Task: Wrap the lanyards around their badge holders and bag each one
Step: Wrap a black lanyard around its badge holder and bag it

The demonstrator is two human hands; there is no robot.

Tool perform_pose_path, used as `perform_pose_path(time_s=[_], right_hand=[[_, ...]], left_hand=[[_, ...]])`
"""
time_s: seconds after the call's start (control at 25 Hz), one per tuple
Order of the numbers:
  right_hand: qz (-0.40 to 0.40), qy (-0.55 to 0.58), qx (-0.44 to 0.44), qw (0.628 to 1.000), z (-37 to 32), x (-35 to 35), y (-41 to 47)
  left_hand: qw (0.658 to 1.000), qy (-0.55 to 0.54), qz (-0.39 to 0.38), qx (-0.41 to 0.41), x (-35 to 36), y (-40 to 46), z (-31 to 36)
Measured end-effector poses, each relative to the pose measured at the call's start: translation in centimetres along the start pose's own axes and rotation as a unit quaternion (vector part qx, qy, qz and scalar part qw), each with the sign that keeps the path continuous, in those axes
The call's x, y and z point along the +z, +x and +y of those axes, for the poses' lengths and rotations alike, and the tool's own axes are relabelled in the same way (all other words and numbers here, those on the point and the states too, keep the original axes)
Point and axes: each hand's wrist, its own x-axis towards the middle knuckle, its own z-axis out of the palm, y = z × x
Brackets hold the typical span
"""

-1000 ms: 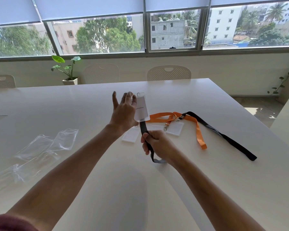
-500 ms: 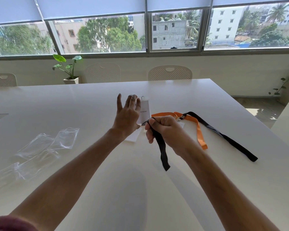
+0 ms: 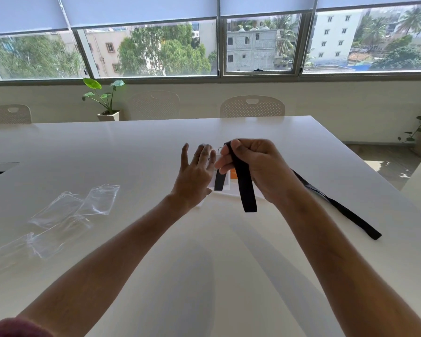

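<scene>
Clear plastic bags lie flat at the table's left, nothing visible inside. Mid-table, the left hand, fingers straight, backs the badge holder; the right hand clenches the black lanyard, hiding an orange lanyard. Another black lanyard trails right.

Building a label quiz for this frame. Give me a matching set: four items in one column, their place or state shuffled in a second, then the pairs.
Items:
1. left hand
2. right hand
3. plastic bags
4. second black lanyard

States:
A. lying flat on the table, far left
B. fingers spread, backing the badge holder
C. stretched out on the table, far right
D. grip closed on the black lanyard being wrapped

Pairs: 1-B, 2-D, 3-A, 4-C
</scene>
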Motion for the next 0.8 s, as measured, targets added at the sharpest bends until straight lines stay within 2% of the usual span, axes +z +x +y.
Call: perform_pose_path(time_s=[0.52, 0.8], right_hand=[[0.084, -0.016, 0.017, 0.996, 0.9, -2.5, 3.3], [0.107, -0.038, 0.021, 0.993, 2.6, -4.1, 4.8]], left_hand=[[0.997, -0.06, 0.029, 0.05, -0.1, -1.7, 1.8], [0.987, -0.131, 0.047, 0.081, -0.5, -2.5, 2.6]])
